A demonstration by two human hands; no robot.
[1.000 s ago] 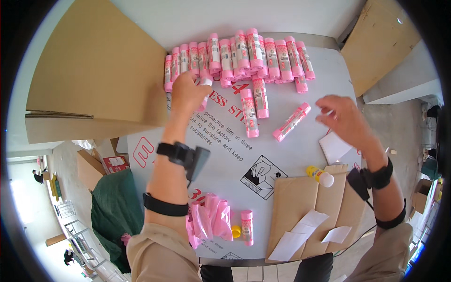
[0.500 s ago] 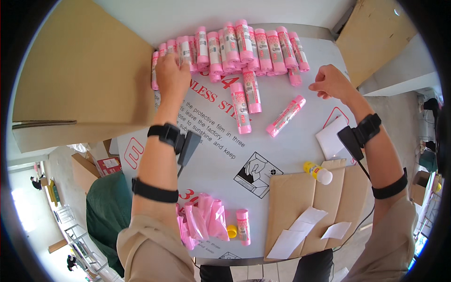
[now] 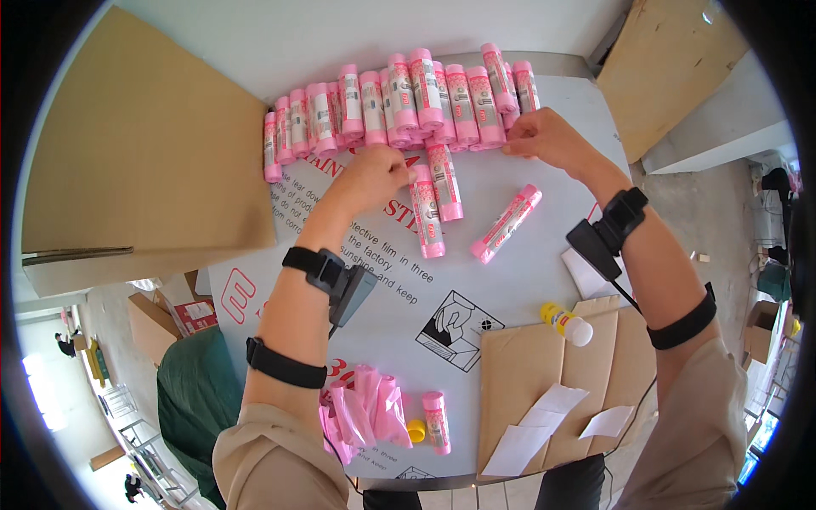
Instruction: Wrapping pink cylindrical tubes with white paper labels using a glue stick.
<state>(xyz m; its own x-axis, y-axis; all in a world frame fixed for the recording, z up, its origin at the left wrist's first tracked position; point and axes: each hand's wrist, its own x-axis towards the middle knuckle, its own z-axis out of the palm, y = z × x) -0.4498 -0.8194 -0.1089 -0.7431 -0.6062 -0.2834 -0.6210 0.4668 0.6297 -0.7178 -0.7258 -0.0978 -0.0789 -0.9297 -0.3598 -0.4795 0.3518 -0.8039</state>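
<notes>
Many rolls of pink plastic bags (image 3: 372, 109) with printed paper bands lie stacked along the far side of the film-covered table (image 3: 365, 302). My left hand (image 3: 374, 177) has its fingers curled, their tips beside the top of a loose roll (image 3: 427, 217); whether they hold anything is hidden. That roll lies against another one (image 3: 444, 183), which reaches toward the stack. At the stack's right end, my right hand (image 3: 544, 140) is closed at the lower end of a pink roll that its fingers mostly cover. A separate roll (image 3: 507, 223) lies slanted between my hands.
A tall cardboard box (image 3: 144, 144) stands at the left. Near me lie crumpled pink plastic (image 3: 365, 404), a yellow cap (image 3: 416, 431) and one roll (image 3: 436, 422). Flat cardboard (image 3: 518, 365) at right carries white paper pieces (image 3: 535, 429) and a yellow-and-white tube (image 3: 565, 323).
My left hand has moved right and nearer, from the stack's left end to the loose roll. My right hand has moved left onto the stack's right end. The view has shifted slightly.
</notes>
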